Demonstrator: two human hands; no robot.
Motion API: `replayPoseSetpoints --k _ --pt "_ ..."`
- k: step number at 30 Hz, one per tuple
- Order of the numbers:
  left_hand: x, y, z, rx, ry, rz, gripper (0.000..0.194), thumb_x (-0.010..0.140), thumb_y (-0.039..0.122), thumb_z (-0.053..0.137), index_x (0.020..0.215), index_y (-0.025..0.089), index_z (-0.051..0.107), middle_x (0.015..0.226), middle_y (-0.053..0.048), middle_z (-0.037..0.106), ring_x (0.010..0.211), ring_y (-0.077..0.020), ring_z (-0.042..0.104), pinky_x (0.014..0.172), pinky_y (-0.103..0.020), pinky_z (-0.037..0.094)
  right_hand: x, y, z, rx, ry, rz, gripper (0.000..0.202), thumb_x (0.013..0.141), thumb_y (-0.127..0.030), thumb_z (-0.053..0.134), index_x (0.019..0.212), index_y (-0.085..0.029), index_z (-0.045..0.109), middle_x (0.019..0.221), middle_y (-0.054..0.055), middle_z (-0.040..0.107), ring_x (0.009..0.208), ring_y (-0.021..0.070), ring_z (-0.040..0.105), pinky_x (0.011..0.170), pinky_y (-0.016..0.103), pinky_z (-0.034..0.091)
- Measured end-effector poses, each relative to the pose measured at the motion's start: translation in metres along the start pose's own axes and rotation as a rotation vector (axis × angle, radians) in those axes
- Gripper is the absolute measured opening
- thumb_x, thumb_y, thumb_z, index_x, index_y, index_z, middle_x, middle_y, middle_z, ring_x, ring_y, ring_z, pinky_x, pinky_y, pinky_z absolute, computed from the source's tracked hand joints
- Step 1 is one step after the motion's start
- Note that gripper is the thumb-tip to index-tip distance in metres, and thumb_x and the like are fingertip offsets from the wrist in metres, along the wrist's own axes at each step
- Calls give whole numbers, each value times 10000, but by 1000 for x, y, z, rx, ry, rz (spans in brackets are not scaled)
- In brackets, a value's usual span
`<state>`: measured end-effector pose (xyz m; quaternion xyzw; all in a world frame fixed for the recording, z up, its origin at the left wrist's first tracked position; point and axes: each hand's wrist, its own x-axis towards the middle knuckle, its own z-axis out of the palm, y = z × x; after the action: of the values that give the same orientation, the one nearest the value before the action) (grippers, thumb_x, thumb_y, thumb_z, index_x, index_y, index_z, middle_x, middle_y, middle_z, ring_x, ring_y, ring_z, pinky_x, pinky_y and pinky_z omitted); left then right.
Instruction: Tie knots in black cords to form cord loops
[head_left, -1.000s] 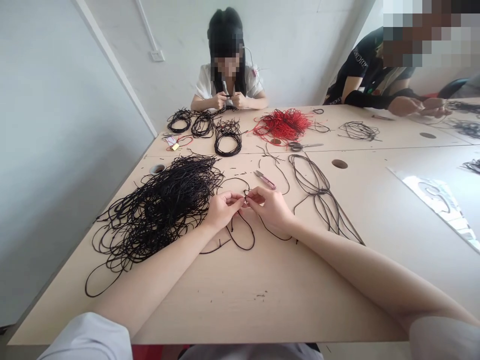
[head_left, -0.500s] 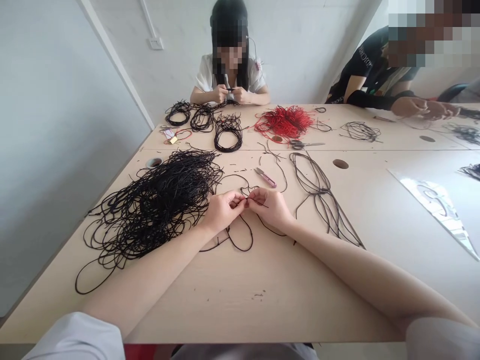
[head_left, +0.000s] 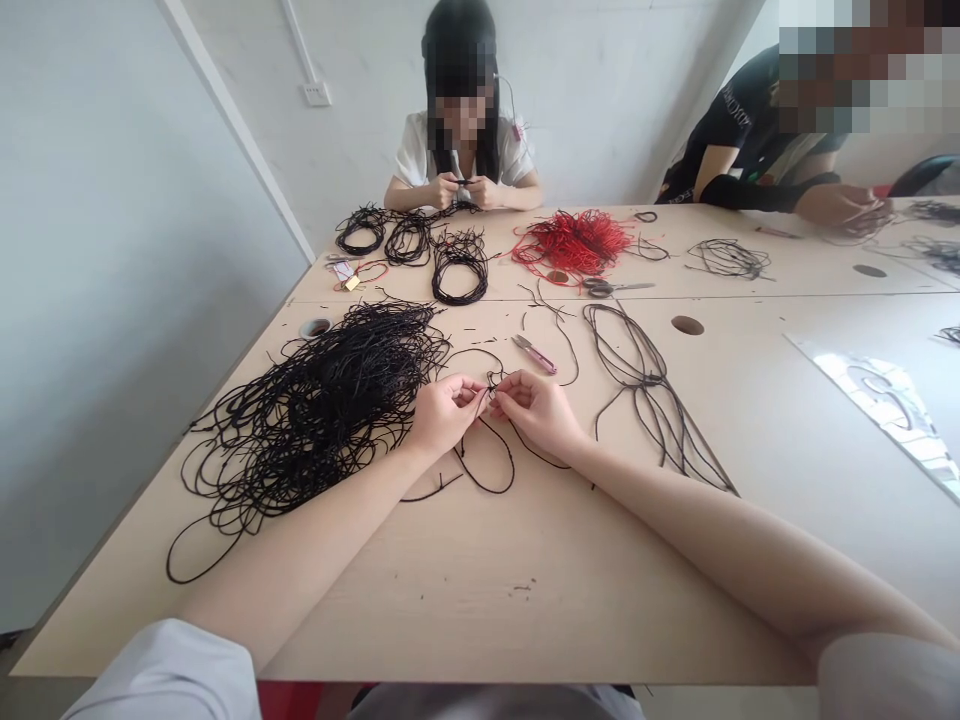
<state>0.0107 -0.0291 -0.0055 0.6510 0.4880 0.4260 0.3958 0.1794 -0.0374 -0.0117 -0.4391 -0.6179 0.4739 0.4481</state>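
Both hands meet over the middle of the table, pinching one thin black cord (head_left: 512, 474). My left hand (head_left: 448, 410) closes thumb and forefinger on it from the left. Just beside it, my right hand (head_left: 538, 408) grips the cord from the right. A small dark tangle or knot shows between the fingertips; its exact form is too small to make out. Loops of the cord hang down onto the table below the hands. Close to my left hand lies a big heap of black cords (head_left: 337, 390). Pink-handled thread snips (head_left: 535, 354) lie just beyond my right hand.
A bundle of dark cords (head_left: 651, 380) lies right of my hands, and a clear plastic plate (head_left: 885, 410) farther right. Behind are red cords (head_left: 576, 243), scissors (head_left: 600, 288) and coiled black cords (head_left: 460, 278). Two people work across the table (head_left: 480, 600), which has round holes.
My fingertips have drawn slightly apart, and the small dark knot now shows between them. The straight cord end seen over my right hand is no longer visible. The view has shifted slightly.
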Motion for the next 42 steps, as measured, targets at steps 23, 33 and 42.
replayPoseSetpoints --k 23,33,42 --pt "-1 -1 3 141 -60 107 130 760 275 643 836 175 675 699 -35 698 598 -145 644 585 -246 526 2 -7 -5 -156 -2 34 31 708 -210 488 683 -203 504 566 -33 517 492 109 457 458 235 336" --pt "8 -6 -2 -182 -44 -113 239 748 339 678 827 116 637 723 -75 703 571 -144 659 548 -246 547 3 -3 -12 395 35 -20 368 813 -327 532 536 -198 328 477 -64 271 441 63 213 444 237 139" --pt "8 -5 -1 -281 -41 -161 281 727 354 710 817 99 636 683 -64 680 540 -124 642 539 -240 554 -25 -121 -80 383 -563 -321 515 840 -373 592 419 -185 362 335 -65 317 325 44 275 383 220 203"
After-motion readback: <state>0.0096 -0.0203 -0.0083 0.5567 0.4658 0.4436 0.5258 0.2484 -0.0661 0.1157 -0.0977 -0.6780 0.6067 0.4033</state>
